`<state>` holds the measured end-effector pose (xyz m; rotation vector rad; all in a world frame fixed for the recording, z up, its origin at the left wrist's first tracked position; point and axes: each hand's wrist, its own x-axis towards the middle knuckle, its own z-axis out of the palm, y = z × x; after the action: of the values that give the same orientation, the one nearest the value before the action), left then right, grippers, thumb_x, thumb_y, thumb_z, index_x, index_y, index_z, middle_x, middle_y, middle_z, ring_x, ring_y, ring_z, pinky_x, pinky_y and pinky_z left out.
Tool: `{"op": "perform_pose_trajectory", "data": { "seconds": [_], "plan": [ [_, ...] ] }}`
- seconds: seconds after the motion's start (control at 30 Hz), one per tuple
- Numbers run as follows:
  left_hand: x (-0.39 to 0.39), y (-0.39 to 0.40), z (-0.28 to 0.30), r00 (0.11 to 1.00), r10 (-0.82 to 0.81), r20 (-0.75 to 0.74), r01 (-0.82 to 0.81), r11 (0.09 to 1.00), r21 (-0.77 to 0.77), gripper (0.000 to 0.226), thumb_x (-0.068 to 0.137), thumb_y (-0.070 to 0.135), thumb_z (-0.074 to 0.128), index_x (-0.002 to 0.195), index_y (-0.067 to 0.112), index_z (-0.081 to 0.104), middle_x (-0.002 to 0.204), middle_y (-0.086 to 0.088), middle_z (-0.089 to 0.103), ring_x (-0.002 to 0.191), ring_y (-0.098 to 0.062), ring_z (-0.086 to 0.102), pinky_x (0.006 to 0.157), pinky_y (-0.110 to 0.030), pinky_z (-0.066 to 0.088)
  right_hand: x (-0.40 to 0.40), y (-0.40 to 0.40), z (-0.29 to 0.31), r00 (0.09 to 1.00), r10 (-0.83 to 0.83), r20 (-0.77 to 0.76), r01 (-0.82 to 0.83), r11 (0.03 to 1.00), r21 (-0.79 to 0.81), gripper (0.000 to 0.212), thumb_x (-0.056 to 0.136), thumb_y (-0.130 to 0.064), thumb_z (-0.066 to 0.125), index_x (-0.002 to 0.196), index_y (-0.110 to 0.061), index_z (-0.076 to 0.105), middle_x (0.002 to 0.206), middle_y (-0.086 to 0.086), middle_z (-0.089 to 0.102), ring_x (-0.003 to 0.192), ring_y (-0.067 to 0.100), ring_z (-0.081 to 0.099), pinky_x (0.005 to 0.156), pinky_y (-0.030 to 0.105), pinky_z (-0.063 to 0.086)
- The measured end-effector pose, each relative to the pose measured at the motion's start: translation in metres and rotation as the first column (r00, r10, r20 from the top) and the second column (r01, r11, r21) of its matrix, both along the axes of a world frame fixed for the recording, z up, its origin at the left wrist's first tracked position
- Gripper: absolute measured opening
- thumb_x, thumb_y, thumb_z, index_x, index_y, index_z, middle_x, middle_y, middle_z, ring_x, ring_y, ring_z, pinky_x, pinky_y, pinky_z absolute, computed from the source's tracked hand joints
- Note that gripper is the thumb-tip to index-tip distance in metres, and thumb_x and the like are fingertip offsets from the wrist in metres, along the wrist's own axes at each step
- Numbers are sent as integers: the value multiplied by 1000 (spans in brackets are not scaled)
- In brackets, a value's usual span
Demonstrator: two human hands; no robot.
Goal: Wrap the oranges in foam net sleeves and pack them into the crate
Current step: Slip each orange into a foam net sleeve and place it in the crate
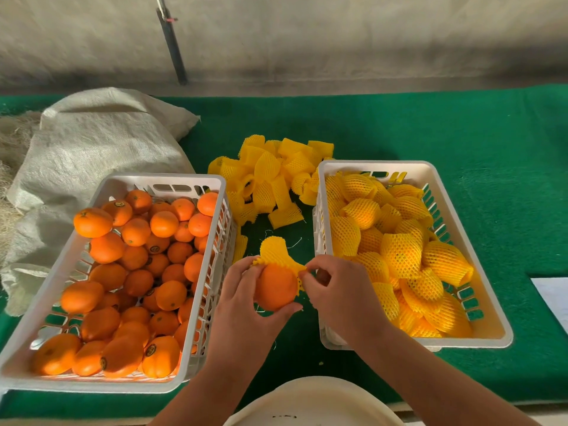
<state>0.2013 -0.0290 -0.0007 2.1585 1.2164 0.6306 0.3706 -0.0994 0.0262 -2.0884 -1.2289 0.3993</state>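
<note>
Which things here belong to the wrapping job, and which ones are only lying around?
Belong to the job:
- orange held in left hand
- foam sleeve pulled by right hand
- left crate of bare oranges
- right crate of wrapped oranges
- pile of sleeves

Lying about:
- white sack
- paper
- dark pole

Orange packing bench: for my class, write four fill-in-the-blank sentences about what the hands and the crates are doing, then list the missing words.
1. The left hand holds a bare ____ over the green mat.
2. The right hand pinches the edge of a yellow foam ____.
3. The unwrapped fruit sits in the crate on the ____.
4. The loose sleeves lie ____ the two crates, at their far ends.

Missing words: orange; sleeve; left; between
</note>
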Motion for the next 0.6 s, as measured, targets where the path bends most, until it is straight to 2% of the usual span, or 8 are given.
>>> {"op": "perform_pose_trajectory", "data": {
  "seconds": [0.1,0.23,0.37,0.43,0.5,0.53,0.6],
  "plan": [
    [1,1,4,1000,16,-4,-16,1000,-9,96,63,85,65,144,38,40,148,21,35,126,-5,39,95,-34,53,-3,-4,4,997,50,59,-55,995,80,7,95,-32,71,94,-26,74,85,-16,68,74,1,62,67,5,49],
    [0,6,12,995,96,-20,-97,995,-22,102,63,80,65,146,22,52,148,12,42,130,-15,47,99,-41,55,-15,-13,7,971,182,158,-202,972,119,18,96,-40,56,85,-27,63,78,-15,55,66,7,53,54,14,47],
    [-2,6,19,996,84,-26,-84,996,-20,101,62,73,67,143,16,56,146,5,49,127,-11,42,98,-34,44,-22,-16,5,954,227,195,-257,956,141,17,97,-36,55,87,-25,61,82,-15,49,65,4,46,53,8,38],
    [-3,5,21,996,77,-48,-78,996,-34,99,62,70,69,143,14,57,146,2,50,130,-20,48,99,-35,45,-24,-16,3,964,228,140,-249,955,159,13,96,-38,56,90,-27,61,93,-15,50,76,4,53,59,9,47],
    [-3,4,23,996,70,-61,-72,997,-28,97,63,68,70,142,13,57,146,0,50,131,-24,49,100,-40,49,-26,-15,2,980,199,-5,-194,965,178,9,94,-42,58,94,-33,60,111,-16,49,100,7,58,73,11,55],
    [-3,3,24,996,69,-64,-70,997,-19,96,64,67,70,142,13,57,146,0,50,131,-24,49,100,-42,50,-27,-14,1,979,182,-91,-163,969,186,7,93,-44,59,95,-37,59,119,-19,48,111,7,56,78,11,56],
    [-2,3,24,995,72,-73,-72,997,3,93,65,66,69,142,15,56,146,2,47,131,-24,49,100,-44,52,-31,-13,-1,955,167,-246,-119,973,198,14,91,-49,63,99,-40,55,124,-27,47,123,3,52,79,9,55]
  ]
}}
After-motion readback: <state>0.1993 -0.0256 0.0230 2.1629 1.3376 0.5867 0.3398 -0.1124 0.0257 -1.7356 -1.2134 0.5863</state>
